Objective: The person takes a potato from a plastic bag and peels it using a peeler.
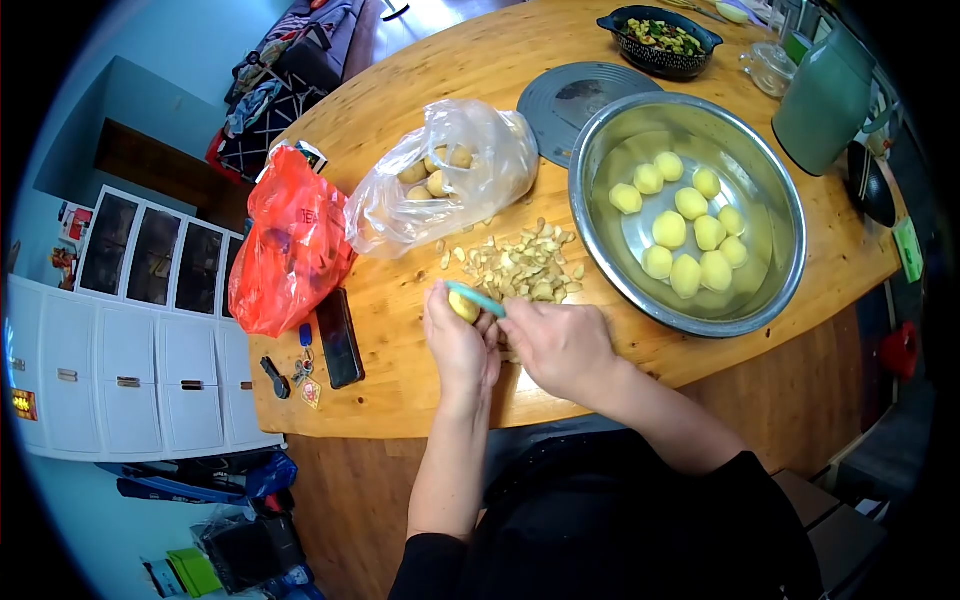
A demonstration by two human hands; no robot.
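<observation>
A potato [463,306] sits in my left hand [461,345], its fingers wrapped round it from below. My right hand [556,342] grips a teal peeler [478,299], whose head lies across the top of the potato. Just beyond both hands a heap of potato peelings [525,265] is spread on the wooden table. To the right stands a large metal basin [590,262] holding several peeled, pale yellow potatoes [690,203]. Unpeeled potatoes [439,183] show inside a clear plastic bag [500,160] behind the peelings.
A red plastic bag [290,245], a phone [341,338] and keys [303,372] lie on the left of the table [400,400]. Behind the basin are a grey round mat [560,105], a dark dish of food [660,45] and a green pitcher [822,105].
</observation>
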